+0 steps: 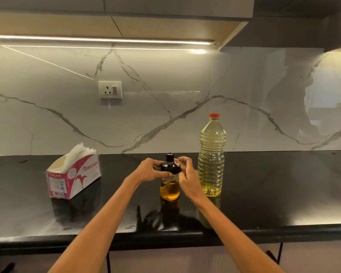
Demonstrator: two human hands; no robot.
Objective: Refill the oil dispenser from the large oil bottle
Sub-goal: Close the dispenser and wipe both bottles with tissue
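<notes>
Oil dispenser [170, 188] stands upright on the black counter [274, 184], centre of scene, glass body roughly a third full of amber oil. Both hands are on its black cap [170, 168]: left hand [150, 170] wraps the cap from the left, thumb along the lower rim; right hand [187, 175] pinches it from the right, fingers curled on the cap edge. Cap looks seated on the neck, can't tell whether it's loosened. Large oil bottle [211, 156] upright just right of the dispenser, red cap [214, 115] on, pale yellow oil, touched by neither hand. Tissue box [75, 176] well to the left, open, tissues sticking out. Wall socket [110, 89] on the marble backsplash, far left of centre.
</notes>
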